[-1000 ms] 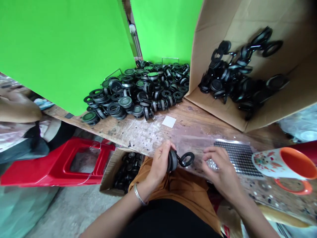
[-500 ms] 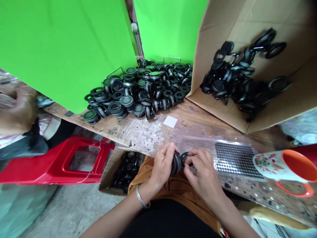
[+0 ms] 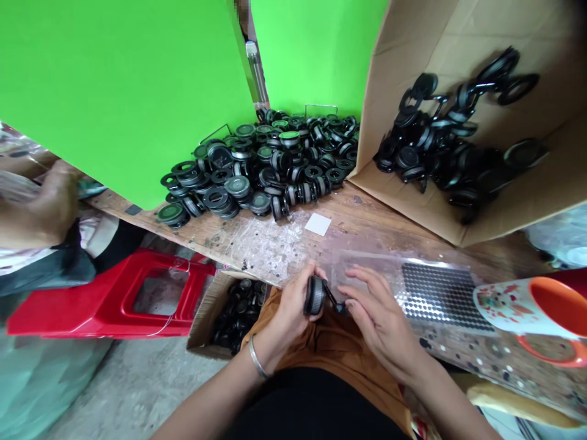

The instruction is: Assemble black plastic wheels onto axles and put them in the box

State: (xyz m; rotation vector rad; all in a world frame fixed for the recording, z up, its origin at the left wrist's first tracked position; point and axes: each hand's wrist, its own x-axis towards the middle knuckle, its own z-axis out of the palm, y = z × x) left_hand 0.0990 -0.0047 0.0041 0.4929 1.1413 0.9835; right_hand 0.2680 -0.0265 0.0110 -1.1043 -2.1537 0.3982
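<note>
My left hand (image 3: 290, 308) grips a round black cap with a ribbed grey rim (image 3: 315, 296), held on edge above my lap at the near edge of the wooden bench (image 3: 348, 235). A black ring hangs from the cap on a short strap, and my right hand (image 3: 376, 315) covers it, fingers curled against the cap's face. A clear sheet of small black dot stickers (image 3: 435, 293) lies on the bench just right of my hands.
A heap of black caps (image 3: 266, 162) lies at the back of the bench. A cardboard box (image 3: 458, 122) on its side holds more. An orange-lined mug (image 3: 532, 308) lies at right. A small carton (image 3: 232, 311), a red stool (image 3: 114, 296) and another person's hand (image 3: 43, 205) are at left.
One second ago my right hand was on the sticker sheet; it came left to the cap. The hanging ring, plainly visible before, is now hidden under my right fingers.
</note>
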